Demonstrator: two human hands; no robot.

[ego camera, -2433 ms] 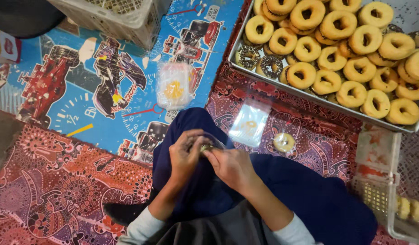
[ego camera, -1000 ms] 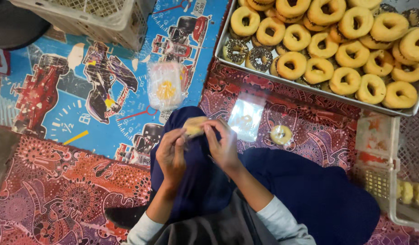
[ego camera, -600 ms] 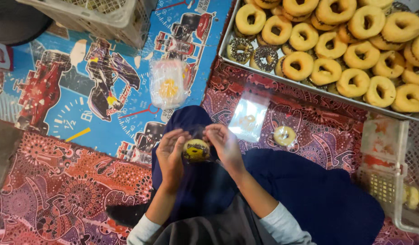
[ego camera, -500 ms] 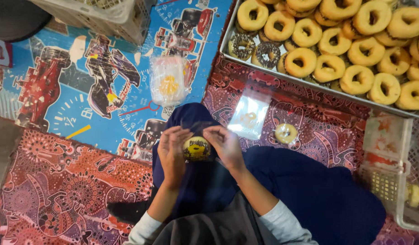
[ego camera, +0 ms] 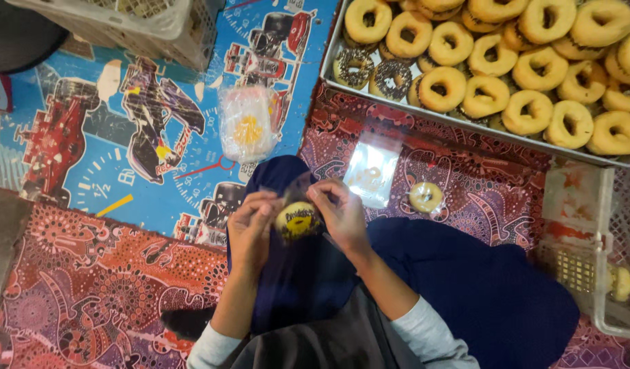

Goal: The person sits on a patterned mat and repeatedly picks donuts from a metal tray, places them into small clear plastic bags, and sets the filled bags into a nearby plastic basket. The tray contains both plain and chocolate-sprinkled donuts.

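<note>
Both hands hold one bagged doughnut (ego camera: 298, 220) over my dark blue lap. It is a yellow ring in a clear plastic bag with a round yellow sticker on it. My left hand (ego camera: 252, 229) grips the bag's left side and my right hand (ego camera: 339, 212) pinches its upper right edge. Just beyond my hands lies a stack of clear bags with yellow stickers (ego camera: 246, 123), and to the right an empty clear bag (ego camera: 373, 169) and a single sealed doughnut (ego camera: 425, 197) rest on the mat.
A metal tray (ego camera: 458, 124) at the top right holds several glazed and sprinkled doughnuts. A white plastic crate (ego camera: 147, 27) stands top left, and a clear basket (ego camera: 588, 253) with packed doughnuts sits at the right. A blue printed mat (ego camera: 89, 130) and red patterned cloth (ego camera: 89, 287) cover the floor.
The doughnut went into the bag and the sticker side turned toward me; my hands lowered it slightly toward my lap. The view shifted a little.
</note>
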